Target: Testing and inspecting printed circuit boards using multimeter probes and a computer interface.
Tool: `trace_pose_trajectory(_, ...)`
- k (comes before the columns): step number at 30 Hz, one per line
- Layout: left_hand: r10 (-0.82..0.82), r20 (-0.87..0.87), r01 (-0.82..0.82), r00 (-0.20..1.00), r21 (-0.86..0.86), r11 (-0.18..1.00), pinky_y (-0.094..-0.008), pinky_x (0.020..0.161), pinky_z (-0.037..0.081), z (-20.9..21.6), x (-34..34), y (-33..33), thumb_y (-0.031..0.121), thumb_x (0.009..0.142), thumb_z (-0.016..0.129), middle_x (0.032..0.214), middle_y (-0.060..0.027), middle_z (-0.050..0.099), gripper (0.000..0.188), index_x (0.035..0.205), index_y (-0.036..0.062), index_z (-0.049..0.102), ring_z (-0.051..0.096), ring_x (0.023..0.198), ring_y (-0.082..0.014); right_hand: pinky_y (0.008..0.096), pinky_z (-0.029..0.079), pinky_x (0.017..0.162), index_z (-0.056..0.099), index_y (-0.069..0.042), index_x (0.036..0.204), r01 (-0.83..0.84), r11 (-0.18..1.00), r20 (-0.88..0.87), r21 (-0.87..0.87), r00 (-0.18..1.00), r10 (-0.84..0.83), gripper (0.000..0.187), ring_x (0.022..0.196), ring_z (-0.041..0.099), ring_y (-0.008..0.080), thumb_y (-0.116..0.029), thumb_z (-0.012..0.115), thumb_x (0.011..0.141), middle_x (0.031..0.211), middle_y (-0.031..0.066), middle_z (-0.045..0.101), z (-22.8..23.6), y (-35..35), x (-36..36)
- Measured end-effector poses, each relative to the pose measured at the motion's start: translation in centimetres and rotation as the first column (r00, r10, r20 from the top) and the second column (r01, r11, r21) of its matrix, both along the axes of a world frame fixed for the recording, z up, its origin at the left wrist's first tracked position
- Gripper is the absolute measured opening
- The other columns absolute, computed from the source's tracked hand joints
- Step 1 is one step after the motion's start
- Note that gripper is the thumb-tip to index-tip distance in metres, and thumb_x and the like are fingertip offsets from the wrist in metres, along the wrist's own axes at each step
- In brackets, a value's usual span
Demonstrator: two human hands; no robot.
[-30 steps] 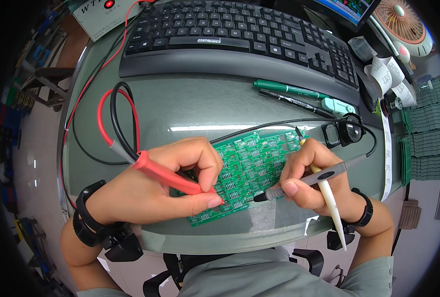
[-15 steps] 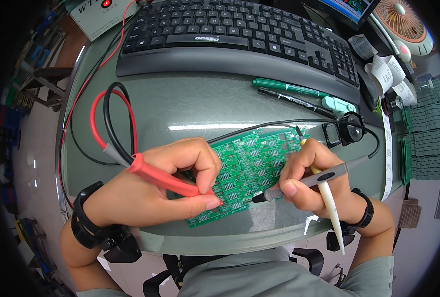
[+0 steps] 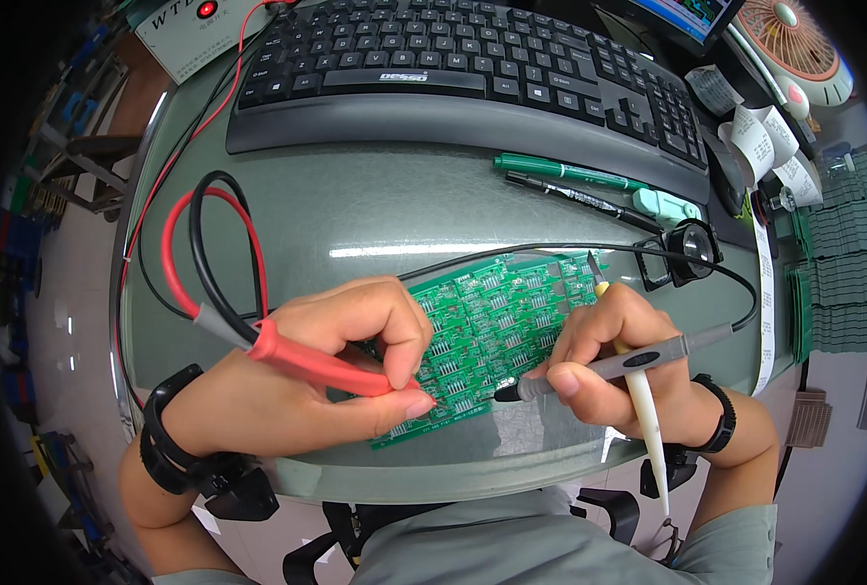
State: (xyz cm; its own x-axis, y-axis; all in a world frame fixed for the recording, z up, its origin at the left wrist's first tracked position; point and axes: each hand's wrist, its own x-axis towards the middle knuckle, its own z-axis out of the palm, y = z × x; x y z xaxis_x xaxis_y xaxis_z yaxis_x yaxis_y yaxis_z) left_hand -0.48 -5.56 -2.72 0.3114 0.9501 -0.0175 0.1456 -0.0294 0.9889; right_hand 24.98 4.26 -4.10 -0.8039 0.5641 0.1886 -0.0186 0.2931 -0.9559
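Note:
A green circuit board panel [image 3: 512, 301], with rows of small parts, lies tilted on the table between my hands. My left hand [image 3: 341, 322] is closed around a red test probe [image 3: 321, 368], its tip at the panel's near edge. A red and a black lead loop up behind it. My right hand [image 3: 604, 375] is closed on a grey pen-shaped probe [image 3: 643, 360], whose black tip is at the panel's near right edge. The same hand also holds a cream-handled tool [image 3: 646, 414] crosswise; its dark pointed blade sticks up over the panel's far right corner.
A black keyboard [image 3: 472, 83] spans the back. Before it lie a green marker [image 3: 565, 170], a black pen [image 3: 580, 198] and a mint-coloured case [image 3: 666, 206]. A black-framed magnifier [image 3: 689, 250], a mouse [image 3: 724, 175], paper strips and a small fan [image 3: 789, 39] stand right. A white box [image 3: 190, 39] is back left.
My left hand has shifted slightly, and its lead loop has swung left. The rear end of the grey probe has dipped a little toward me. Both hands keep their holds.

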Motion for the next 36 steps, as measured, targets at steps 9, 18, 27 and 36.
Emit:
trace_pose_trajectory(9,0.014,0.047,-0.009,0.999,-0.09,0.996,-0.0247,0.07,0.042,-0.3,-0.1,0.1,0.001,0.077,0.074,0.089,-0.0057,0.052,0.026,0.082,0.009,0.049,0.049,0.08,-0.0106,0.02,0.032,0.045,0.05,-0.004,0.082,0.056,0.988,0.011,-0.141,0.998,-0.054,0.024,0.054,0.047,0.0028,-0.016,0.071,0.087,0.068,0.0006,0.055,-0.2,0.2,0.4)
trace_pose_trajectory(18,0.011,0.054,-0.006,0.999,-0.091,0.996,-0.0241,0.069,0.041,-0.3,-0.1,0.1,0.002,0.078,0.074,0.089,-0.0052,0.051,0.026,0.082,0.0091,0.049,0.048,0.079,-0.0099,0.0202,0.032,0.045,0.05,-0.004,0.082,0.032,0.992,-0.009,-0.124,0.999,-0.034,0.024,0.054,0.047,0.0025,-0.015,0.071,0.087,0.069,0.001,0.056,-0.2,0.1,0.2)
trace_pose_trajectory(27,0.008,0.056,-0.005,0.998,-0.048,0.999,-0.0239,0.069,0.041,-0.3,0.0,0.1,0.002,0.078,0.074,0.088,-0.005,0.051,0.026,0.081,0.0091,0.049,0.048,0.079,-0.0103,0.0214,0.033,0.047,0.05,-0.004,0.081,0.004,1.0,0.002,-0.02,1.0,-0.004,0.024,0.056,0.047,0.0039,-0.013,0.071,0.086,0.068,0.0012,0.056,-0.2,0.2,0.2)
trace_pose_trajectory(36,0.135,0.176,-0.074,0.975,-0.314,0.947,-0.0187,0.065,0.043,1.3,1.1,0.0,0.002,0.08,0.073,0.098,-0.0066,0.056,0.025,0.095,0.0054,0.054,0.051,0.077,-0.0056,0.0219,0.039,0.05,0.054,-0.003,0.085,0.018,0.997,0.051,-0.08,0.999,-0.014,0.022,0.06,0.051,0.005,-0.015,0.073,0.086,0.077,0.0029,0.058,0.9,-0.1,-0.4)
